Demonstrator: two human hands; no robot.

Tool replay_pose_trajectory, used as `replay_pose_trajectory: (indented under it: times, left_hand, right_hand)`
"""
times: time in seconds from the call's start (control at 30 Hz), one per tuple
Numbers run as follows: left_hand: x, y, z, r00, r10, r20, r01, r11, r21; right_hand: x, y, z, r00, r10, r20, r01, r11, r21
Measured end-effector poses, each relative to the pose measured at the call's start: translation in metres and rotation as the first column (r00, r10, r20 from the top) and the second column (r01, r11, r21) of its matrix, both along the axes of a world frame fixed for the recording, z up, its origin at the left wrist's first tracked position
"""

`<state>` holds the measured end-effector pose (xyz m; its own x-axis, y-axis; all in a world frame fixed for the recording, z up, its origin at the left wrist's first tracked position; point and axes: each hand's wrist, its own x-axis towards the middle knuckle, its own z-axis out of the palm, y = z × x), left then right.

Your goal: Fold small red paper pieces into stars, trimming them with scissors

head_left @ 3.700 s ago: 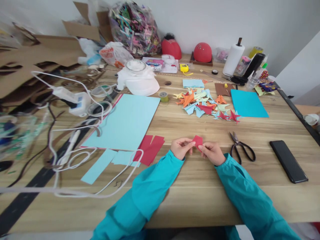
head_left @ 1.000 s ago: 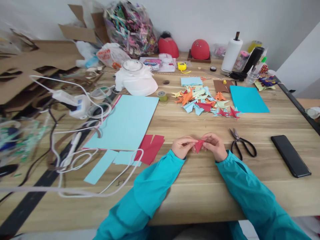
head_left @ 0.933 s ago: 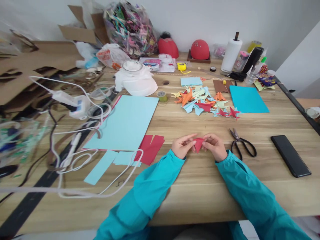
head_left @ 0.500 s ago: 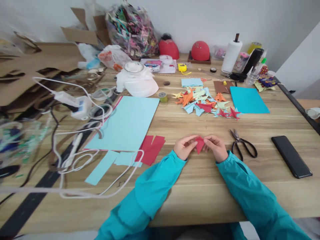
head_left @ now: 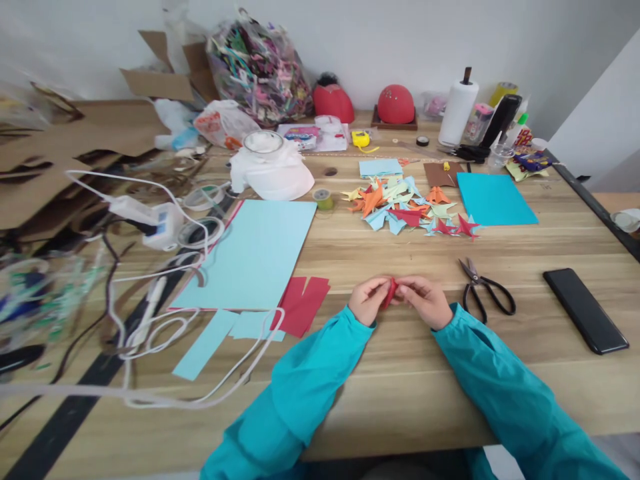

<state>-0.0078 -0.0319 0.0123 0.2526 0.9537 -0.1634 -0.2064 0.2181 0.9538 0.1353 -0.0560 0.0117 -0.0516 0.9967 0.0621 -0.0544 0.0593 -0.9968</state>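
Observation:
A small folded piece of red paper [head_left: 390, 294] is pinched between my two hands above the wooden table. My left hand [head_left: 369, 298] grips its left side, fingers closed. On the other side, my right hand [head_left: 425, 300] holds its edge between thumb and fingers. The paper is turned nearly edge-on, and fingers cover part of it. Black-handled scissors [head_left: 484, 287] lie slightly open to the right of my right hand. Left of my hands rest cut red paper strips [head_left: 306, 303]. Beyond my hands sits a pile of folded paper figures [head_left: 400, 203] in several colours.
Light blue sheets [head_left: 255, 250] and a cut blue strip [head_left: 206, 343] lie at left, with a looped white cable [head_left: 240, 393] across them. A phone [head_left: 585, 310] rests at right. Bright blue paper [head_left: 497, 199] and a paper roll [head_left: 459, 113] are farther back.
The red paper has turned from showing a broad pointed face to a narrow, nearly edge-on shape. My right hand has shifted slightly left, and its fingers have moved around the paper.

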Motion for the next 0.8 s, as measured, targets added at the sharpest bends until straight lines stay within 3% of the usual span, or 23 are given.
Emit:
replay_pose_trajectory:
  times: [0.07,0.23,0.43,0.63,0.8]
  left_hand:
    - [-0.001,-0.001,0.003,0.999,-0.017,0.047,0.02,0.998,-0.06]
    - [-0.001,0.0,0.006,0.999,0.019,0.049,-0.017,0.998,-0.054]
    - [0.003,0.004,0.0,0.974,0.073,0.215,-0.022,0.973,-0.231]
    - [0.005,0.005,-0.003,0.968,0.106,0.228,-0.075,0.987,-0.142]
    - [0.002,0.004,-0.005,0.995,0.098,0.009,-0.098,0.995,-0.033]
  right_hand:
    - [0.0,0.0,-0.005,1.0,0.015,-0.017,-0.014,1.0,0.024]
    - [-0.001,0.001,-0.007,0.996,0.063,-0.068,-0.06,0.997,0.043]
    - [0.001,0.002,-0.001,0.997,-0.073,-0.007,0.073,0.997,0.017]
    - [0.002,0.003,-0.003,0.992,-0.129,-0.004,0.129,0.992,0.004]
    - [0.001,0.002,0.002,0.992,-0.119,-0.05,0.115,0.99,-0.079]
